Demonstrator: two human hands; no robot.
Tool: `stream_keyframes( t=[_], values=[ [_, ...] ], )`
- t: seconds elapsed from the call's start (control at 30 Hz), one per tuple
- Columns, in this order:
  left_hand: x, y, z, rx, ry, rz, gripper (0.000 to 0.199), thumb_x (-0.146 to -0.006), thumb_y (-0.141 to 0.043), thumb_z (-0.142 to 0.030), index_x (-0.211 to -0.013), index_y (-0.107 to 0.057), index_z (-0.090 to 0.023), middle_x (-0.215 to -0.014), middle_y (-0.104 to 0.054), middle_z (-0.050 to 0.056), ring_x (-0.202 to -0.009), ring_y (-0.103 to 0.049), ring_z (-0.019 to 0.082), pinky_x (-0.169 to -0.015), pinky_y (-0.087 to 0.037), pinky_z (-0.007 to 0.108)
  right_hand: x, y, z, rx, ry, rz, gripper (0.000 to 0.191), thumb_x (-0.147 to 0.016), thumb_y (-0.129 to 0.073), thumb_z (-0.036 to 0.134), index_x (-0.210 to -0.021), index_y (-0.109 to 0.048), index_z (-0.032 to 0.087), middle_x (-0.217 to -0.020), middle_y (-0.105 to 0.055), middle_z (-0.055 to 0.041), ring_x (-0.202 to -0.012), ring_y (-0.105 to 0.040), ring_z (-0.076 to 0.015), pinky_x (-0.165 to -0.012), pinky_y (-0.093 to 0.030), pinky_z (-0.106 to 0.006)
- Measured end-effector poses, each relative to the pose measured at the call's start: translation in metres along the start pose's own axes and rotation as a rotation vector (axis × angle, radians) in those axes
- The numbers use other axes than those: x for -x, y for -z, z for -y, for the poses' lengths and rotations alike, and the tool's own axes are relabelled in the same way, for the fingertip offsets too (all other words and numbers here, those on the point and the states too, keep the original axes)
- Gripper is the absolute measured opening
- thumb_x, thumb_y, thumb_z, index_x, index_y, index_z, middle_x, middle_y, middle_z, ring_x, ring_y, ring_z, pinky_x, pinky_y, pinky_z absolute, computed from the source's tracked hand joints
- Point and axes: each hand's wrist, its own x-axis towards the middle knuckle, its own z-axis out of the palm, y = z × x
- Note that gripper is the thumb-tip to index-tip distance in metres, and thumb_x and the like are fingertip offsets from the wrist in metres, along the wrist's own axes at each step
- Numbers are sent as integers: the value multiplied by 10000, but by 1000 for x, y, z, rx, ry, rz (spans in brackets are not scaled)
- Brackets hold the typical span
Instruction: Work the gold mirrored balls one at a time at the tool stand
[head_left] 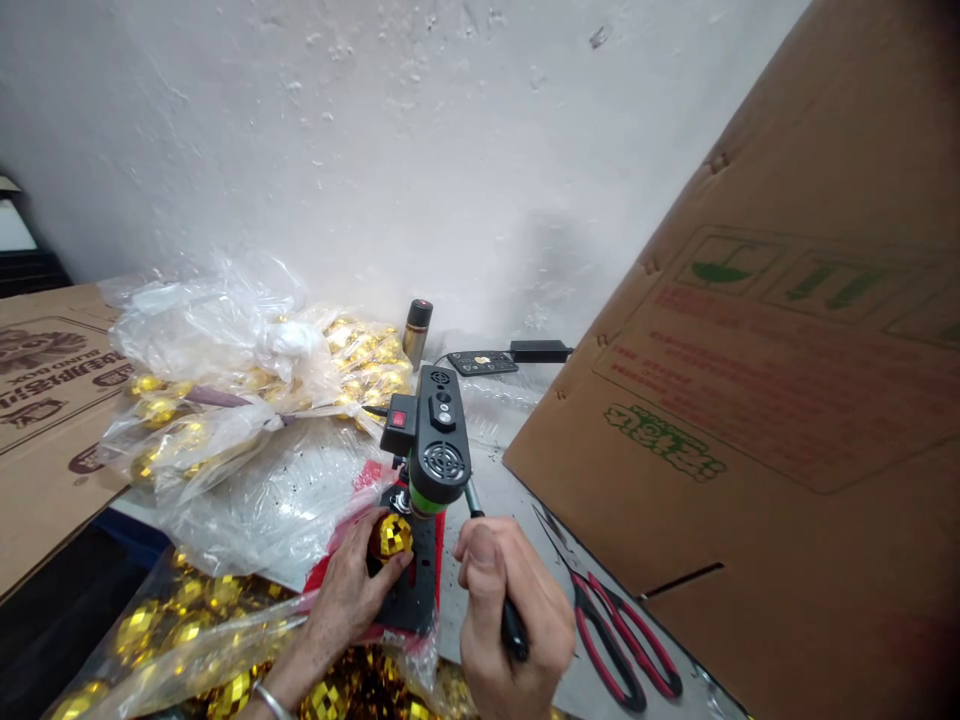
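A small gold mirror ball (394,536) is gripped between the thumb and fingers of my left hand (360,575). It sits over the black base (412,600) of a small bench machine, just beside and below its head. The machine's black head (441,435) has round vents, a red switch (399,419) and a green ring at its lower end. My right hand (514,610) is closed around the black handle (514,632) of the machine's lever, whose metal rod (472,497) runs up to the head. Red material shows under the base.
Clear plastic bags (247,470) of gold balls lie at the left, and more gold balls (225,600) sit in front. Red-handled scissors (615,640) rest by a large carton (750,350) on the right. Behind stand a spray can (417,332) and a black control panel (483,362).
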Motion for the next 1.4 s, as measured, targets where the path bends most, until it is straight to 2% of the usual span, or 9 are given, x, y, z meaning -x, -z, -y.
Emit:
stream_keyframes(
  t=[0.13, 0.3, 0.43, 0.73, 0.9, 1.1, 1.2, 1.33, 1.4],
  values=[
    [1, -11, 1, 57, -10, -6, 614, -852, -748, -496, -1362, -647, -171, -1403, -742, 205, -1309, -707, 408, -1126, -560, 612, -1, -1, 0, 1, 5, 1, 257, -1034, -473, 43, -850, -499, 220, -710, -544, 42, -610, -555, -64, -568, -446, -184],
    [2, -19, 3, 108, 1, -41, 589, -840, -764, -459, -1349, -632, -193, -1360, -755, 180, -1263, -726, 392, -1099, -575, 598, -1, 0, 2, 2, -9, 5, 261, -1035, -469, 41, -851, -489, 225, -704, -541, 46, -611, -555, -63, -563, -444, -180],
    [-1, -17, 0, 120, 11, 30, 581, -853, -759, -469, -1336, -616, -180, -1321, -761, 189, -1210, -741, 397, -1062, -588, 615, 1, 0, 1, -5, -5, 6, 266, -1025, -473, 24, -849, -487, 224, -711, -542, 44, -622, -562, -64, -574, -453, -178],
    [3, -9, 7, 67, -210, 123, 539, -884, -726, -347, -1400, -646, -213, -1455, -684, 185, -1354, -659, 389, -1141, -554, 582, 10, 3, -3, -18, -24, 35, 252, -1034, -481, 33, -862, -518, 213, -736, -570, 23, -639, -575, -79, -576, -453, -202],
    [5, -9, 6, 56, -117, 159, 549, -882, -753, -416, -1383, -658, -211, -1340, -753, 176, -1242, -710, 385, -1086, -576, 586, 12, 1, -2, -39, -39, 23, 274, -1016, -482, 9, -832, -507, 211, -726, -556, 23, -638, -564, -79, -559, -445, -205],
    [3, -10, -6, 33, -81, 130, 496, -871, -741, -450, -1301, -706, -206, -1258, -779, 160, -1168, -721, 386, -1041, -579, 589, 24, -10, -4, -14, -5, -108, 293, -989, -482, -9, -794, -507, 208, -687, -533, 31, -585, -529, -76, -530, -418, -219],
    [4, -9, -9, 26, -88, 147, 491, -881, -730, -458, -1302, -709, -207, -1214, -783, 154, -1128, -725, 375, -1024, -583, 576, 39, -16, -11, 38, -25, -156, 314, -1035, -477, 65, -758, -499, 209, -689, -535, 28, -576, -531, -76, -532, -404, -233],
    [4, -9, -9, 16, -77, 147, 477, -873, -727, -443, -1287, -714, -205, -1193, -781, 151, -1107, -721, 373, -1016, -582, 571, 51, -21, -18, 56, 38, -177, 338, -1082, -456, 160, -755, -524, 213, -686, -544, 31, -578, -546, -94, -590, -449, -265],
    [4, -9, -9, 20, -71, 148, 487, -864, -728, -432, -1294, -712, -203, -1210, -777, 156, -1120, -714, 379, -1022, -576, 576, 52, -24, -16, 61, -5, -196, 344, -1088, -443, 157, -755, -507, 216, -692, -540, 40, -574, -526, -89, -638, -469, -269]
  ],
)
